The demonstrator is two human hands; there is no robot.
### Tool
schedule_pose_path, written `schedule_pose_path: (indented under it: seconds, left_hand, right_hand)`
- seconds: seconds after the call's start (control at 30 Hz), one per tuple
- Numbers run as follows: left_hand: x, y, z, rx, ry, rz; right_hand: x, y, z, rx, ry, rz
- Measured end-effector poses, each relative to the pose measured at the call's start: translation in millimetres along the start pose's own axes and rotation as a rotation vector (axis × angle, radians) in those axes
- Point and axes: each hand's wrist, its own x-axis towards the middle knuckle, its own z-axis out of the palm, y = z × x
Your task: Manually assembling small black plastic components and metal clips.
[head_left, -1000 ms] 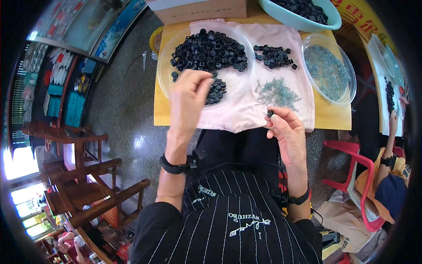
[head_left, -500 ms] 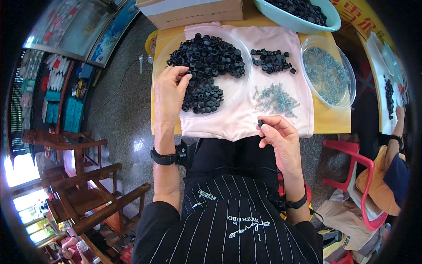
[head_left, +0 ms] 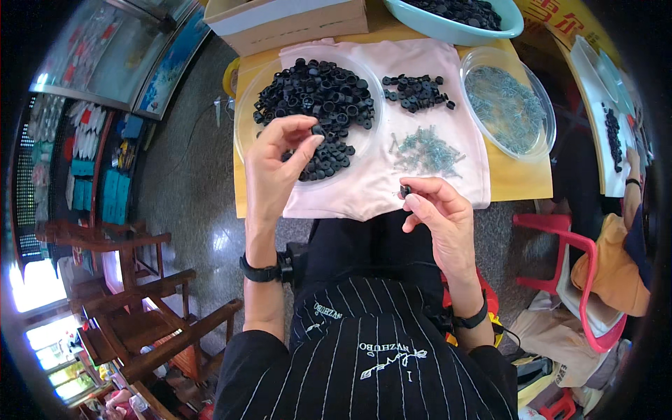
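Over the clear round tray [head_left: 367, 152], my left hand [head_left: 278, 155] pinches a small black plastic cap [head_left: 318, 130] between thumb and forefinger. That tray bears a big heap of black plastic caps [head_left: 318, 87], with smaller black pieces [head_left: 329, 162] at its near side. My right hand [head_left: 441, 210] is just off the cloth's near edge, closed on a small black plastic piece [head_left: 405, 190] at its fingertips. Beyond it on the pink cloth [head_left: 357, 199] lie a loose pile of silvery screws [head_left: 428, 152] and a cluster of black assembled pieces [head_left: 418, 93].
An oval clear tub of screws [head_left: 507, 108] stands at the right of the wooden table [head_left: 521, 183]. A pale blue basin [head_left: 420, 22] of black parts and a cardboard box [head_left: 287, 26] stand at the back. To the right are a red plastic stool [head_left: 591, 280] and another person's arm [head_left: 633, 168].
My left hand has lifted off the heap and come nearer and rightward with a black cap in its fingertips. My right hand keeps its pinch; the whole view has shifted slightly.
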Motion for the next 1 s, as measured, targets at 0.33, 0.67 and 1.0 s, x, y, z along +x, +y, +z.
schedule_pose_path:
  seconds: [0.33, 0.67, 1.0]
  left_hand:
    - [-44.2, 53.4, 37.7, -0.805, -0.162, -0.241]
    - [-59.9, 72.1, 60.5, -0.998, -0.264, -0.283]
    - [-68.8, 54.8, 72.1, -1.199, -0.226, -0.272]
  right_hand:
    - [-4.6, -5.0, -9.6, 0.360, -0.022, 0.038]
    - [-25.7, -6.5, -17.5, 0.315, 0.078, -0.063]
    - [-33.6, -19.9, 0.4, -0.018, 0.103, -0.344]
